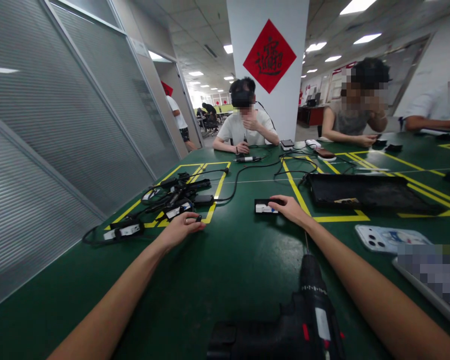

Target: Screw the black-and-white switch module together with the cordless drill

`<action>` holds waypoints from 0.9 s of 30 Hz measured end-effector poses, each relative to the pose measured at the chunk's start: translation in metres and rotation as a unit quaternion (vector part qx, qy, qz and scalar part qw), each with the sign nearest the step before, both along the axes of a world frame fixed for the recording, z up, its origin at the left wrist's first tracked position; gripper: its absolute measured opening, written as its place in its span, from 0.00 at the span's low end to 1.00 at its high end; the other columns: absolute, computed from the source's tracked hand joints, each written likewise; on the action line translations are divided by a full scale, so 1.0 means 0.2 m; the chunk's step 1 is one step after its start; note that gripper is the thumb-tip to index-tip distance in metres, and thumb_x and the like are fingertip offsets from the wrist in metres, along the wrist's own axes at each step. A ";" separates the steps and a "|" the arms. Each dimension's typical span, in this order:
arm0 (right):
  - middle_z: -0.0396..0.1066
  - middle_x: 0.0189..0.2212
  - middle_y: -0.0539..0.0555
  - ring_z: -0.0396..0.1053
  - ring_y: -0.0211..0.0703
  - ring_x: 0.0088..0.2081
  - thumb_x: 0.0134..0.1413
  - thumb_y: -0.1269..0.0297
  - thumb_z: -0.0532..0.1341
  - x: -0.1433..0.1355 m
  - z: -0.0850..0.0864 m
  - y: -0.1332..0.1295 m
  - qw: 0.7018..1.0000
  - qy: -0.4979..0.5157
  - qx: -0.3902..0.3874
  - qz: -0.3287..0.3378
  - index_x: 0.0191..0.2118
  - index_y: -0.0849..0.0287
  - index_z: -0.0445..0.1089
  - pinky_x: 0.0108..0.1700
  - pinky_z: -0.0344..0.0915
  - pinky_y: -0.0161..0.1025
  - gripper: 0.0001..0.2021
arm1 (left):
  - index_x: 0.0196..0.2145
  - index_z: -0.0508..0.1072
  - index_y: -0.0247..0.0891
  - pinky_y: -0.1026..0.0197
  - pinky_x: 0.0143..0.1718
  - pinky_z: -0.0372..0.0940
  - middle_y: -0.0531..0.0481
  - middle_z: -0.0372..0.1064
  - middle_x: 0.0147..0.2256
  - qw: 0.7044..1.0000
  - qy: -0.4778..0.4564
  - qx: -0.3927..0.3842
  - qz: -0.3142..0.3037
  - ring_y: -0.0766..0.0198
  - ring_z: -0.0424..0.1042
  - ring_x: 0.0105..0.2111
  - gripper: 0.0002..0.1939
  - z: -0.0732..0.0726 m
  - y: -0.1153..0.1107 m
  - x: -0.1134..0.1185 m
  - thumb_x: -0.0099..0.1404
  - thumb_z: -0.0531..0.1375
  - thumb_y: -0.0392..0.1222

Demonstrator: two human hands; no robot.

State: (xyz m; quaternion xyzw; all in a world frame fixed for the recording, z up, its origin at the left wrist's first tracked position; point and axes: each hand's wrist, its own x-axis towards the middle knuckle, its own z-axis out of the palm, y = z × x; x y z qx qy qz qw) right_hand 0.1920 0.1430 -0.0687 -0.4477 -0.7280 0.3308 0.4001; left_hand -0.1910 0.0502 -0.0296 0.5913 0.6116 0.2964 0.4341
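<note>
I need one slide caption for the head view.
Left hand holds a small black piece; right hand grips a labelled black block.

Reaching out with bare left arm (129, 280) and right arm (363, 267), wide apart. Pinching with the left hand (180, 229), with bent fingers. Gripping with the right hand (290, 209), with fingers pointing left.

Two forearms n two bare hands, afaict. L forearm (129, 280) is long n slim, bare all the way, narrowest at the wrist, gets wider twd the elbow end, then the view cuts it off. R forearm (363, 280) same deal, bare w/ a smooth outline n gentle taper. L hand (182, 230) and R hand (291, 210) both slim-ish w/ thin fingers, wrists bare too. Nails r too small to make out tbh.
</note>
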 end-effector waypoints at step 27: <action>0.71 0.44 0.58 0.69 0.46 0.45 0.52 0.49 0.58 0.01 0.03 0.01 1.000 0.003 -0.018 0.025 0.50 0.59 0.68 0.49 0.63 0.44 0.24 | 0.48 0.67 0.37 0.44 0.50 0.61 0.44 0.65 0.49 0.898 0.379 0.205 -0.087 0.53 0.66 0.48 0.15 0.07 -0.05 0.05 0.65 0.56 0.45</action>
